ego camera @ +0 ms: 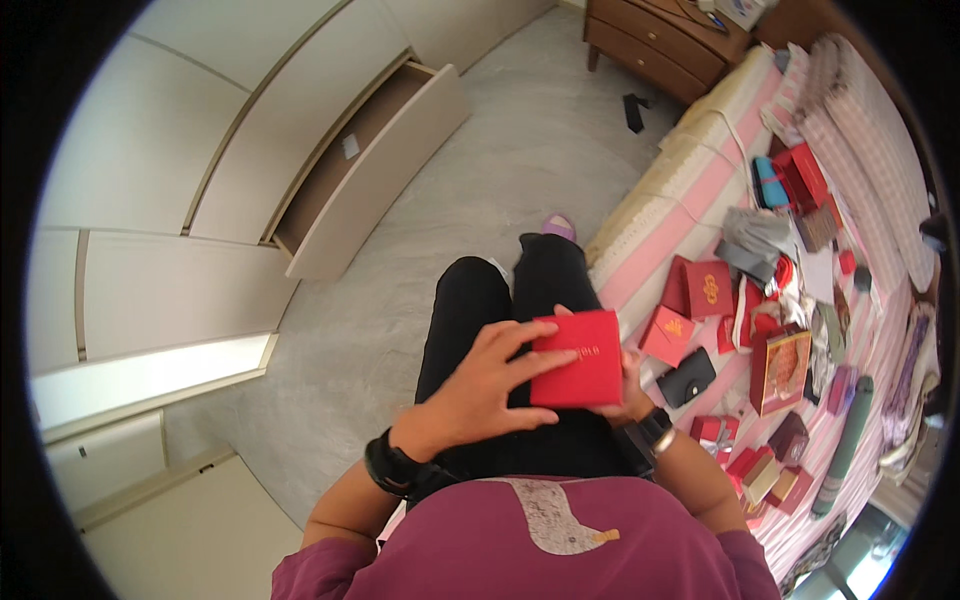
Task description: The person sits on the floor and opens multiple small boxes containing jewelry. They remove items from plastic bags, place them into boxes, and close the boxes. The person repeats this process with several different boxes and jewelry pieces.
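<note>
A square red gift box (576, 382) with gold lettering on its lid is held above my lap. My right hand (634, 386) grips it from beneath and along its right side, so most of that palm is hidden. Across the lid lie the spread fingers of my left hand (487, 382). The left thumb reaches to the box's lower left edge. The box looks closed, and its contents cannot be seen. Beneath it are my black trousers (469, 322).
To my right, a bed with a pink striped sheet (645, 247) carries several gift boxes (709, 289), a black wallet-like case (686, 377) and a green roll (844, 446). An open drawer (382, 176) juts from the white cabinet at left. A brown nightstand (660, 45) stands ahead.
</note>
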Available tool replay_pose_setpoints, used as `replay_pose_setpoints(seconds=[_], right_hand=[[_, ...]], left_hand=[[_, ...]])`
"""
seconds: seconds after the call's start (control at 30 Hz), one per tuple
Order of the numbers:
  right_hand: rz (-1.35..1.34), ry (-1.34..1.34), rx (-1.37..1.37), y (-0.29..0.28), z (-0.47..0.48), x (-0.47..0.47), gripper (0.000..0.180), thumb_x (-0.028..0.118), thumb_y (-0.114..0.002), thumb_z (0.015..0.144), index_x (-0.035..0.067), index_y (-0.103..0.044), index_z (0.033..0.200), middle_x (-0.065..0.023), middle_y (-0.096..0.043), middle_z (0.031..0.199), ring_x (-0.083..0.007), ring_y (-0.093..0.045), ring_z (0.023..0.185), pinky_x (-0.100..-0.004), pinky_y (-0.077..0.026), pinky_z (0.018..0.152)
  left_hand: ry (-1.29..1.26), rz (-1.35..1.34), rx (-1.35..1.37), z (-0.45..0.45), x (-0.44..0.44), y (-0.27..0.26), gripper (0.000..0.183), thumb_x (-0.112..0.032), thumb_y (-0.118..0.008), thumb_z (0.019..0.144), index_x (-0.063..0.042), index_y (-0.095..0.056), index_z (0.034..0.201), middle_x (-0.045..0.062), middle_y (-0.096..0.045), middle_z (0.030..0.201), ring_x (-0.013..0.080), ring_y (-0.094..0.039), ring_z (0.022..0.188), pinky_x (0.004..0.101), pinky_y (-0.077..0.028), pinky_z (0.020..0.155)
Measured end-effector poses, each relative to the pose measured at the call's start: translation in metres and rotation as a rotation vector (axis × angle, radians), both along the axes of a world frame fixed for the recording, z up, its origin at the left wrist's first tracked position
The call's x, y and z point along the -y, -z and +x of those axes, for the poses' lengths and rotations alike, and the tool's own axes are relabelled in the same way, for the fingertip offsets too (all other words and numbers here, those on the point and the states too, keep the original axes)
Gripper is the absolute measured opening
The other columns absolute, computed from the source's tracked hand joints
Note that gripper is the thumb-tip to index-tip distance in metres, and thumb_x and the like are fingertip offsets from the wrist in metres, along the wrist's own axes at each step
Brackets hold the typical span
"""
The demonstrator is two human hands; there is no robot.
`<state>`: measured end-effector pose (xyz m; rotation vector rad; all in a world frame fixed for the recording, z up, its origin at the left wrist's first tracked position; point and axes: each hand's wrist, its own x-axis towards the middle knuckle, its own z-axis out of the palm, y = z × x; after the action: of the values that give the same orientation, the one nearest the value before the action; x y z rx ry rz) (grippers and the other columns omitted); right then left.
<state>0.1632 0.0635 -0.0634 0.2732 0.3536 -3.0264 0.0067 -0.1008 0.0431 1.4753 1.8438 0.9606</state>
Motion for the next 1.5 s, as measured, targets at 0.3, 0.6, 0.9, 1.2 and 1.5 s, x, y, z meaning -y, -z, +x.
replay_pose_setpoints(seconds=[0.3, 0.6, 0.9, 1.2, 1.5], right_hand=[[-0.061, -0.147, 0.197, 0.008, 0.005, 0.004, 0.094, 0.047, -0.065, 0.083, 0.014, -0.016, 0.156, -0.0121, -0.036, 0.151, -0.0286, -0.044, 0.135, -0.0473, -0.038, 0.112], [0.239, -0.284, 0.348, -0.012, -0.067, 0.017, 0.101, 0.073, -0.049, 0.085, 0.011, -0.015, 0.157, -0.011, -0.029, 0.156, -0.0274, -0.036, 0.141, -0.0457, -0.034, 0.115], [0.077, -0.594, 0.336, 0.026, -0.185, 0.028, 0.088, 0.06, -0.064, 0.086, 0.003, -0.034, 0.147, -0.0203, -0.047, 0.143, -0.0326, -0.051, 0.129, -0.0495, -0.046, 0.105], [-0.139, -0.645, 0.15, 0.054, -0.261, 0.093, 0.094, 0.076, -0.041, 0.087, 0.01, -0.026, 0.153, -0.0247, -0.045, 0.144, -0.0412, -0.052, 0.125, -0.0497, -0.052, 0.09], [-0.256, -0.636, 0.254, 0.074, -0.258, 0.101, 0.085, 0.066, -0.046, 0.093, 0.009, -0.027, 0.152, -0.0171, -0.045, 0.146, -0.0351, -0.051, 0.129, -0.052, -0.049, 0.098]], left_hand=[[-0.151, 0.066, 0.024, 0.024, 0.005, 0.045, 0.088, -0.029, -0.088, 0.063, -0.02, -0.048, 0.141, 0.02, -0.034, 0.146, 0.0426, -0.038, 0.131, 0.0509, -0.034, 0.11], [-0.251, 0.09, 0.195, -0.039, 0.024, 0.058, 0.087, -0.029, -0.089, 0.063, -0.018, -0.051, 0.14, 0.021, -0.037, 0.143, 0.0407, -0.042, 0.127, 0.0471, -0.039, 0.106], [-0.406, -0.069, 0.881, -0.187, 0.095, 0.053, 0.08, -0.033, -0.079, 0.073, -0.005, -0.049, 0.141, 0.015, -0.061, 0.124, 0.0246, -0.061, 0.112, 0.0337, -0.045, 0.099], [-0.823, 0.28, 0.891, -0.179, 0.133, 0.094, 0.087, -0.037, -0.075, 0.082, -0.001, -0.032, 0.149, 0.013, -0.055, 0.128, 0.0223, -0.057, 0.11, 0.0363, -0.046, 0.097], [-1.247, 0.076, 1.203, -0.151, 0.131, 0.15, 0.024, -0.008, -0.061, 0.096, -0.001, -0.059, 0.118, 0.001, -0.061, 0.096, 0.0096, -0.056, 0.081, 0.0271, -0.05, 0.07]])
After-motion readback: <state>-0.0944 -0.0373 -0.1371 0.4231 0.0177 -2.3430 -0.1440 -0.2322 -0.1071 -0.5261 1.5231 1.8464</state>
